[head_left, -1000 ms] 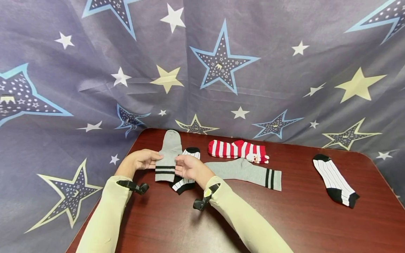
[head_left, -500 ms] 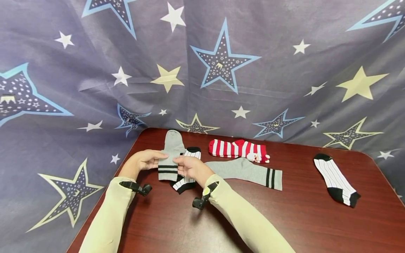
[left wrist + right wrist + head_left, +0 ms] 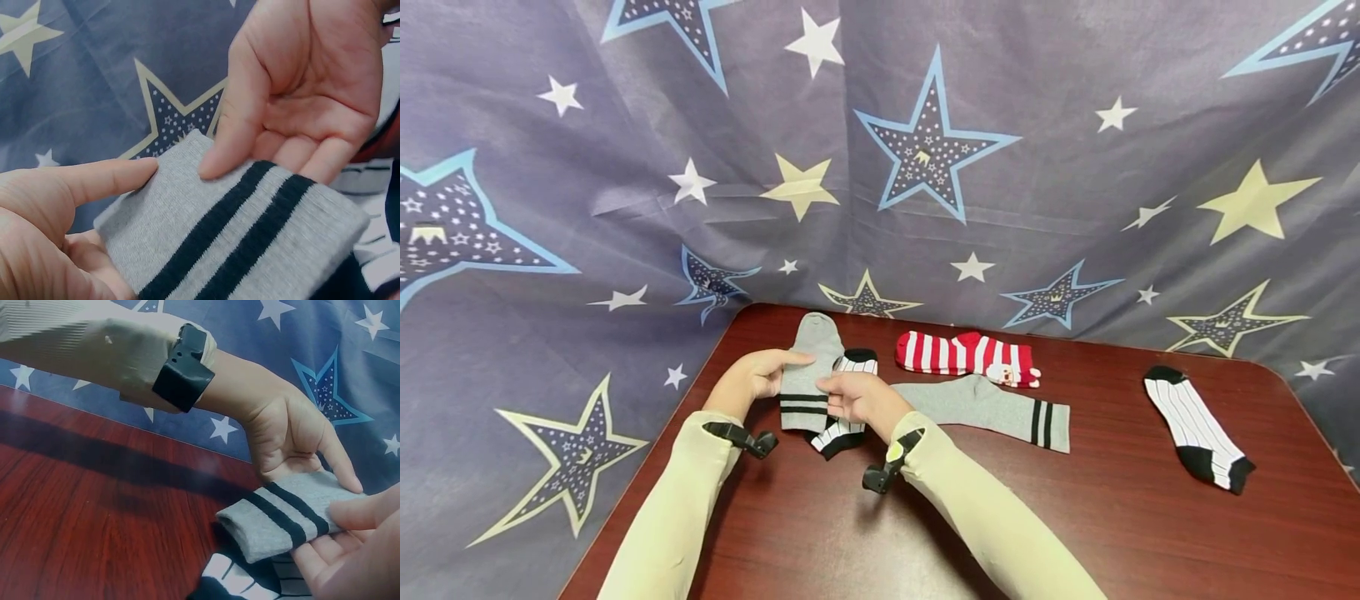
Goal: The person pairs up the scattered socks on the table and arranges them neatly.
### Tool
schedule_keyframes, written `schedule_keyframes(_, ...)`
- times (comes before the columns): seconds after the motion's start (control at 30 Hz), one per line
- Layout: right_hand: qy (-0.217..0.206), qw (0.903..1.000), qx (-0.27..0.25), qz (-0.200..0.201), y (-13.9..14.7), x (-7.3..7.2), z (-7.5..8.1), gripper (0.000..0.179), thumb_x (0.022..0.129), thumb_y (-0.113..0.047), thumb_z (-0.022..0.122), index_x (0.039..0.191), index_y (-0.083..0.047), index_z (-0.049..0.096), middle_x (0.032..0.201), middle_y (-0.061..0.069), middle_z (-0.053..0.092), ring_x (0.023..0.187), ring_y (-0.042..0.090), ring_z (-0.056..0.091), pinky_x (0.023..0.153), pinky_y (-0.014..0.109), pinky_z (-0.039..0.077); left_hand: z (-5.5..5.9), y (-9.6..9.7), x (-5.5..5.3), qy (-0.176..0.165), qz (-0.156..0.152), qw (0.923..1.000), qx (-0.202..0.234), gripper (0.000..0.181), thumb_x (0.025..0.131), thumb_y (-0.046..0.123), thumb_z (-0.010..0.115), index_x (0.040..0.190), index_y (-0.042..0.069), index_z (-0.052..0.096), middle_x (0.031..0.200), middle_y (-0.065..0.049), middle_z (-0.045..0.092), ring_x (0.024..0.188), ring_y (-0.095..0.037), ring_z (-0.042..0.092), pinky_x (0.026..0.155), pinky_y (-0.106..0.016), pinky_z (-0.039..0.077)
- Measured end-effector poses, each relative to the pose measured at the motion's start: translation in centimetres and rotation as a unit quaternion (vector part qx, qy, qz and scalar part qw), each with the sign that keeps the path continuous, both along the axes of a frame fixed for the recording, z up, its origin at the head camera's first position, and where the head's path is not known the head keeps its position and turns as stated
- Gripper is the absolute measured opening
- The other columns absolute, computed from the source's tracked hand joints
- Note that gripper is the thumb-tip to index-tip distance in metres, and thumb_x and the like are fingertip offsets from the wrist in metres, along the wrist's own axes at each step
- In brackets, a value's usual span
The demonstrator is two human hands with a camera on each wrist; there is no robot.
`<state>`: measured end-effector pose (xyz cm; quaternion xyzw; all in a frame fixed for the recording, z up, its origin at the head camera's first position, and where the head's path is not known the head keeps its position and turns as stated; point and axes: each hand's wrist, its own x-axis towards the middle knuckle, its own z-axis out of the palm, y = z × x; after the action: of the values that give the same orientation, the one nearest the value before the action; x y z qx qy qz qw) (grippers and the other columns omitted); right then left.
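Note:
A grey sock (image 3: 806,400) with two black bands at its cuff is held between both hands, raised over the table in the right wrist view. My left hand (image 3: 758,375) pinches its left edge, thumb on top and fingers beneath. From the other side my right hand (image 3: 861,396) pinches it just above the bands, thumb on the face and fingers tucked under. In the left wrist view the cuff (image 3: 331,219) lies flat between the two thumbs. Partly covered behind it is a white sock (image 3: 842,435) with thin black stripes and black ends.
Right of the hands lies a second grey banded sock (image 3: 985,406), with a red-and-white striped sock (image 3: 940,354) behind it. Another white-and-black sock (image 3: 1195,425) rests far right on the brown table (image 3: 1000,508). A star-patterned cloth (image 3: 1037,167) hangs behind and to the left.
The held grey sock has shifted slightly right with both hands. My left hand has slid a little further up and across the sock. The other socks have stayed put.

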<state>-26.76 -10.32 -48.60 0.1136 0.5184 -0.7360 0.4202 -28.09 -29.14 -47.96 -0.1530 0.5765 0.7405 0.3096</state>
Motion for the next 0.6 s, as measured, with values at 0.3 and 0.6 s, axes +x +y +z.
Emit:
schedule_keyframes(0.3, 0.018, 0.9998, 0.010, 0.002, 0.4, 0.0, 0.4, 0.062, 0.103, -0.003, 0.055, 0.159, -0.006, 0.029, 0.154, 0.021, 0.047, 0.145, 0.031, 0.044, 0.123, 0.041, 0.035, 1.6, 0.7, 0.1, -0.007, 0.007, 0.9999, 0.012, 0.025, 0.106, 0.013, 0.051, 0.088, 0.008, 0.068, 0.082, -0.002, 0.075, 0.077, -0.014, 0.072, 0.072, -0.028, 0.061)
schedule_keyframes(0.6, 0.064, 0.9960, 0.057, -0.023, 0.8, 0.1, 1.1, 0.054, 0.094, -0.003, 0.069, 0.145, -0.007, 0.050, 0.079, -0.004, 0.068, 0.081, 0.011, 0.064, 0.084, 0.026, 0.049, 1.7, 1.2, 0.4, 0.060, -0.014, 0.9978, 0.025, 0.019, 0.106, 0.008, 0.051, 0.100, 0.006, 0.068, 0.086, -0.001, 0.074, 0.080, -0.011, 0.071, 0.074, -0.025, 0.060)
